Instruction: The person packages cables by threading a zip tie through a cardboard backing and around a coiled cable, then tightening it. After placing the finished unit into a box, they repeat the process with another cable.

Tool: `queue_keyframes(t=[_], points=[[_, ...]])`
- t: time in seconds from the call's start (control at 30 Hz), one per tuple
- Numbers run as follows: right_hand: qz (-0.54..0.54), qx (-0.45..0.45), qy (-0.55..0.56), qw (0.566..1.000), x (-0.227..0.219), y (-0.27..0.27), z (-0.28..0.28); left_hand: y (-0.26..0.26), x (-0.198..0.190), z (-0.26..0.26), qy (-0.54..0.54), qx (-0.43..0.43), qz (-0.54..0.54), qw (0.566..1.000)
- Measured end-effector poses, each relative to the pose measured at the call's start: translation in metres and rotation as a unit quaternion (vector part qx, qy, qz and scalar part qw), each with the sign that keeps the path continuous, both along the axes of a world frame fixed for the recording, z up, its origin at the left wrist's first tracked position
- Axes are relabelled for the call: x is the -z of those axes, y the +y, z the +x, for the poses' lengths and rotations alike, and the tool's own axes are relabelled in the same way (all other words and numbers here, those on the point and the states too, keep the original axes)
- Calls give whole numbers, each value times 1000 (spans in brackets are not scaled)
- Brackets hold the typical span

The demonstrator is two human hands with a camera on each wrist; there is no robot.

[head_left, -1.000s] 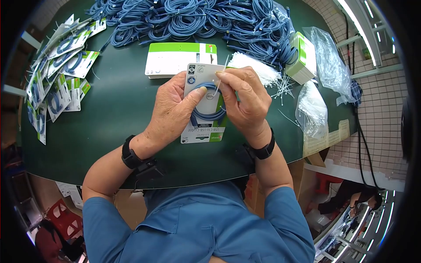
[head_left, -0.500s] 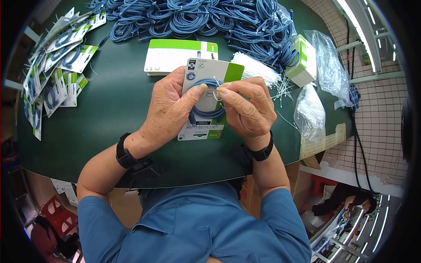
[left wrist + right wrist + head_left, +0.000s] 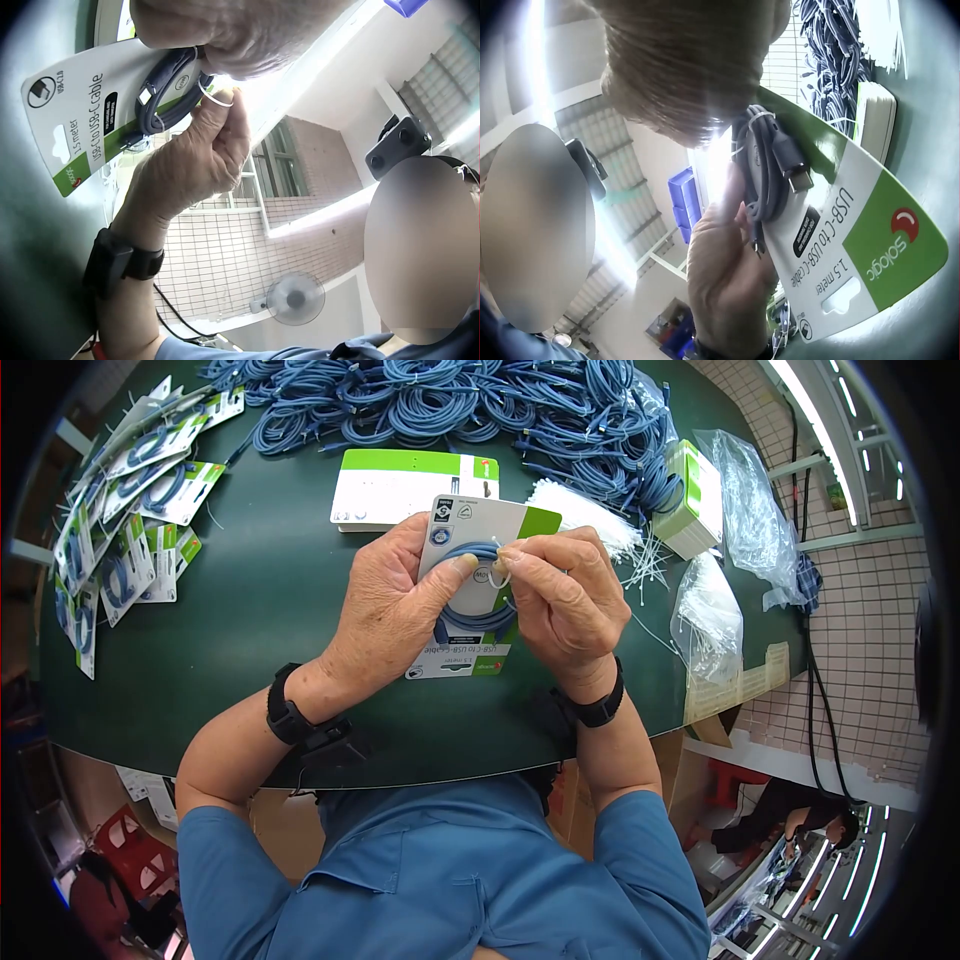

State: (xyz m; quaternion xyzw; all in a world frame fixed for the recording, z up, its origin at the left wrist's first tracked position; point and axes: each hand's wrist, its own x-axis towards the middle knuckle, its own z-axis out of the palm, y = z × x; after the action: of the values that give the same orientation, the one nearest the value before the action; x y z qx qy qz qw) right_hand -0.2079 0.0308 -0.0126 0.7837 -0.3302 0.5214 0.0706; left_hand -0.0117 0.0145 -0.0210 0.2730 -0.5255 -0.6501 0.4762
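Note:
The left hand grips a white and green card by its left side, its thumb resting on a coiled blue cable that lies on the card. Between thumb and forefinger, the right hand pinches a white zip tie, bent into a loop at the coil's right side. In the left wrist view the tie curves from the coil to the fingertips. A USB-C plug shows at the coil's end in the right wrist view.
Blue cables are heaped along the back. Behind the hands lies a card stack; carded cables are piled at the left. White ties, another card stack and plastic bags are at the right.
The right hand has come down and slightly right from the card's upper part, and the tie, straight and upright before, is now bent into a small loop. The card has shifted slightly.

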Motion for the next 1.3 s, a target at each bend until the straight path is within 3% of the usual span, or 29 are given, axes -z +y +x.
queue_keyframes(t=[0.33,0.47,0.77,1.3], points=[[140,11,-29,990,-8,0,-1,1,3,-1,-30,4,-30,999],[74,10,47,996,-12,-2,-3,0,6,0,-37,11,-18,999],[68,10,64,996,-9,-1,-5,-3,12,-1,-18,0,-6,1000],[218,-17,-7,976,-15,2,-9,-2,9,1,-75,8,-12,997]])
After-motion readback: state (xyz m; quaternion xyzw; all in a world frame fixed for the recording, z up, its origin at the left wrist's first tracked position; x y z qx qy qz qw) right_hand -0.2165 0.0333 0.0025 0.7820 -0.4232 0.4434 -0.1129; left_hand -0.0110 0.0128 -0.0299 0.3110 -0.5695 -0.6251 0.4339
